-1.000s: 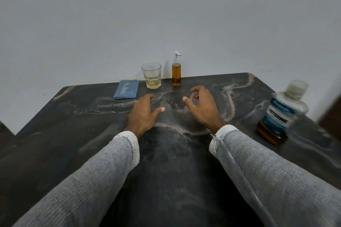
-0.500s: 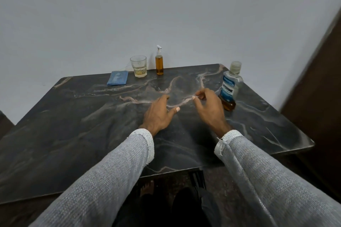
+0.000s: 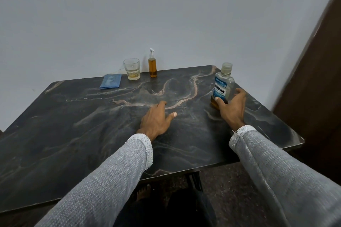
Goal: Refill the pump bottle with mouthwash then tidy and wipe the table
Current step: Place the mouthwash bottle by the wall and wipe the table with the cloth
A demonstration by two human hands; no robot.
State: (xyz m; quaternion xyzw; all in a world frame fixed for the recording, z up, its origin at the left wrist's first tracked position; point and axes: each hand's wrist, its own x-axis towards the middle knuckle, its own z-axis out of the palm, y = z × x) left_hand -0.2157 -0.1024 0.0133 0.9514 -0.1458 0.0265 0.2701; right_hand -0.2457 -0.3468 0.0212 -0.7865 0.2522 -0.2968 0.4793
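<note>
Since half a second earlier the right hand (image 3: 232, 108) had travelled out from the middle of the dark marble-patterned table (image 3: 77, 134) to the mouthwash bottle (image 3: 222, 86) near the right edge, while the left hand had stayed about where it was. At the far left of the row along the back edge lay a folded blue cloth (image 3: 110, 81), flat on the tabletop; just beside it to the right stood a clear glass tumbler (image 3: 131, 69) with a little pale liquid in the bottom, and next to that the small pump bottle (image 3: 152, 64), upright, white pump on top, amber liquid filling most of it. Nearer the person, at the table's centre, the left hand (image 3: 156, 120) rested palm down on the surface with fingers relaxed and thumb spread, holding nothing. Further right, the mouthwash bottle stood upright with its cap on, a band of amber liquid low in it, and the right hand was cupped around its lower part, thumb against the front of the label and fingers curved behind; whether the grip had fully tightened could not be told. Grey knitted sleeves (image 3: 276, 171) covered both forearms
</note>
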